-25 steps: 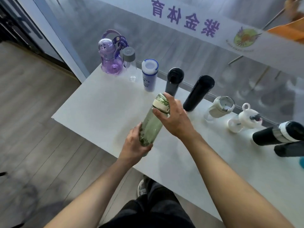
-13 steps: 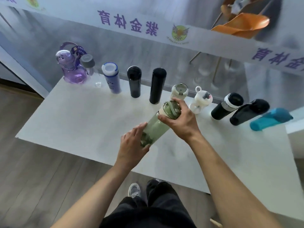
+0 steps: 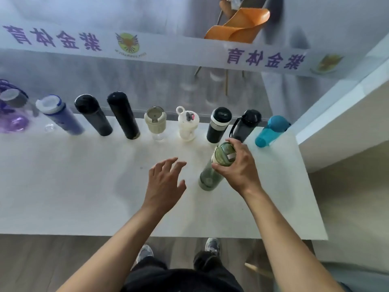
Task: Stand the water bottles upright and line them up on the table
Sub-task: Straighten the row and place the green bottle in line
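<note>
My right hand [image 3: 239, 167] grips the cap end of a clear green water bottle [image 3: 210, 178], which stands near upright with its base on the white table [image 3: 63, 186], in front of the back row. My left hand [image 3: 165, 184] hovers just left of it, fingers spread, holding nothing. Along the table's far edge stands a row of upright bottles: a purple jug [image 3: 12, 121], a blue-and-white bottle [image 3: 61, 115], two black flasks [image 3: 93, 115] [image 3: 123, 114], a beige-lidded cup [image 3: 155, 123], a white bottle [image 3: 187, 125], a black-and-white flask [image 3: 217, 125], a dark grey bottle [image 3: 245, 126] and a teal bottle [image 3: 271, 130].
A frosted glass wall [image 3: 147, 81] with a printed banner runs behind the table. A white ledge [image 3: 336, 114] rises at the right end. The table's near edge lies just above my shoes [image 3: 145, 252] on the wooden floor.
The green bottle went from tilted in both hands to standing on the table farther right. My left hand let go and opened. The view swung right.
</note>
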Demonstrator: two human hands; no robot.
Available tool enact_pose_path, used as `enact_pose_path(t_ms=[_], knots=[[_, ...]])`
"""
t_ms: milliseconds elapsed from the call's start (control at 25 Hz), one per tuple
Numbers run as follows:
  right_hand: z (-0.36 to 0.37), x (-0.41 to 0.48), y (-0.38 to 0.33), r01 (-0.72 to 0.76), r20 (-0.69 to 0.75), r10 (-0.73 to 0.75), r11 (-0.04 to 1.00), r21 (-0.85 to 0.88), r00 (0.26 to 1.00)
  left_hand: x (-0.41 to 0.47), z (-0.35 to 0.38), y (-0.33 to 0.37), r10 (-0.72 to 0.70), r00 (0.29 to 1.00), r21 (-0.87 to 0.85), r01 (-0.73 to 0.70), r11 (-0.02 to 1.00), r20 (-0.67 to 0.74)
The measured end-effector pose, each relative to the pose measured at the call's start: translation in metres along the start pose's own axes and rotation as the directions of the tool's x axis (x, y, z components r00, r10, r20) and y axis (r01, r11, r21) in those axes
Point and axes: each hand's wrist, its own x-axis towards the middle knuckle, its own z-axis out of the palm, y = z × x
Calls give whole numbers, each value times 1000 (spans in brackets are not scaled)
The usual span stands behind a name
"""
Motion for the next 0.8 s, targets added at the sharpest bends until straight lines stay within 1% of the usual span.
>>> enact_pose_path(t_ms=[240, 440, 640, 800], knots=[[-80, 22, 99, -55, -38, 54, 998, -25, 998, 34, 46, 95, 14, 999, -34, -12, 999, 35], [-131, 54, 166, -94, -77, 92, 995, -22, 993, 63, 70, 149, 27, 998, -32, -25, 999, 54], [-165, 109, 208, -86, -140, 82, 996, -24, 987, 86, 75, 171, 56, 998, 18, -56, 998, 28], [-176, 153, 231, -108, -209, 98, 993, -40, 973, 103, 74, 178, 32, 999, 52, -33, 998, 30]])
